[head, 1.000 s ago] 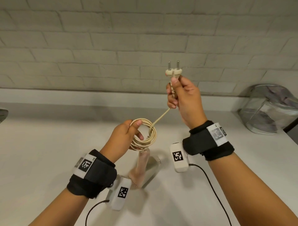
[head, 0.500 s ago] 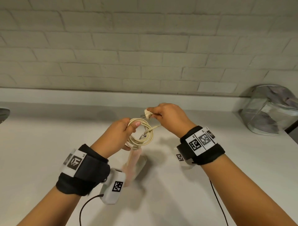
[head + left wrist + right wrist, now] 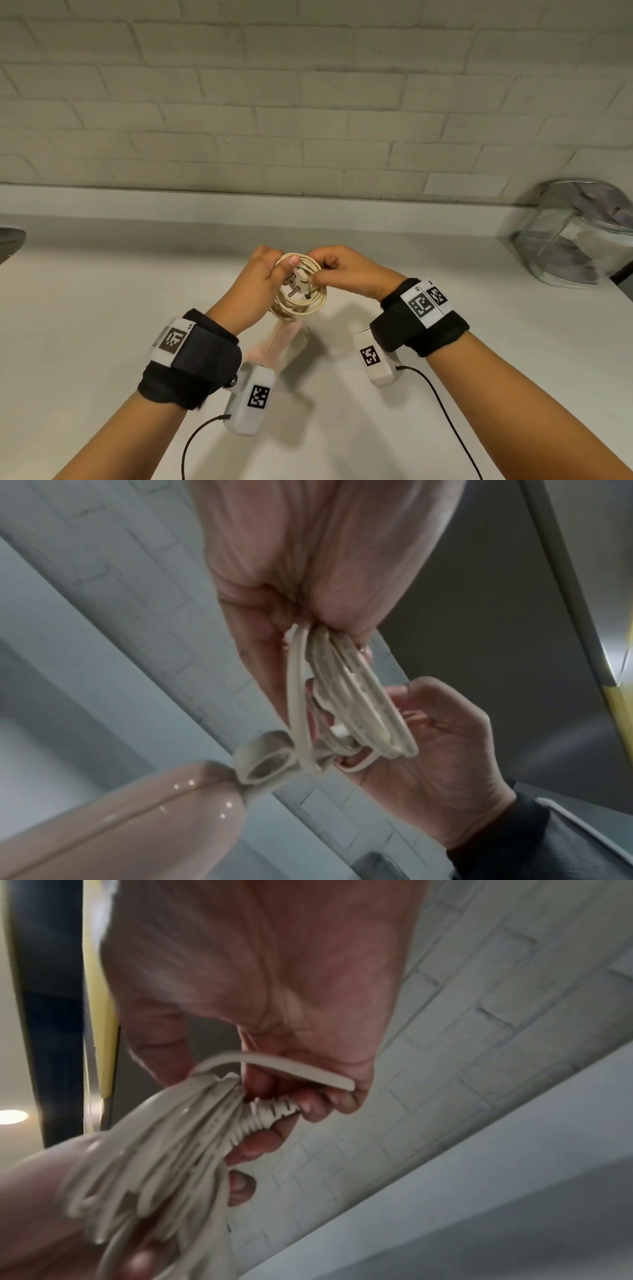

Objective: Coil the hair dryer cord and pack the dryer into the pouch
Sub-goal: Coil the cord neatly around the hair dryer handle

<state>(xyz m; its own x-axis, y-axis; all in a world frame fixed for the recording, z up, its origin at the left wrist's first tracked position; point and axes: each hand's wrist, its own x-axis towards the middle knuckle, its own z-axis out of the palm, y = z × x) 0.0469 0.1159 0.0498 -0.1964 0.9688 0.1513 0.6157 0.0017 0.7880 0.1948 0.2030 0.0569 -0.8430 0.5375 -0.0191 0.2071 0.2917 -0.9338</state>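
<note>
A cream cord coil (image 3: pixel 303 301) hangs above the white counter (image 3: pixel 102 325), pinched at its top by my left hand (image 3: pixel 262 277). The plug (image 3: pixel 298 281) pokes through the middle of the coil, its two pins pointing down-left. My right hand (image 3: pixel 339 270) grips the cord end and the ribbed strain relief (image 3: pixel 270 1112) just behind the plug. The pale pink hair dryer (image 3: pixel 274 346) dangles below the coil, partly hidden by my left wrist; its glossy body (image 3: pixel 120 821) and cream hanging loop (image 3: pixel 265 761) show in the left wrist view.
A clear pouch (image 3: pixel 579 233) with grey contents stands at the back right of the counter, against the white brick wall (image 3: pixel 308 102). A dark object (image 3: pixel 10 240) sits at the left edge. Black cables (image 3: pixel 442 404) trail from the wrist cameras.
My right hand came down from head height with the plug and has pushed it through the middle of the coil. Both hands have met over the counter.
</note>
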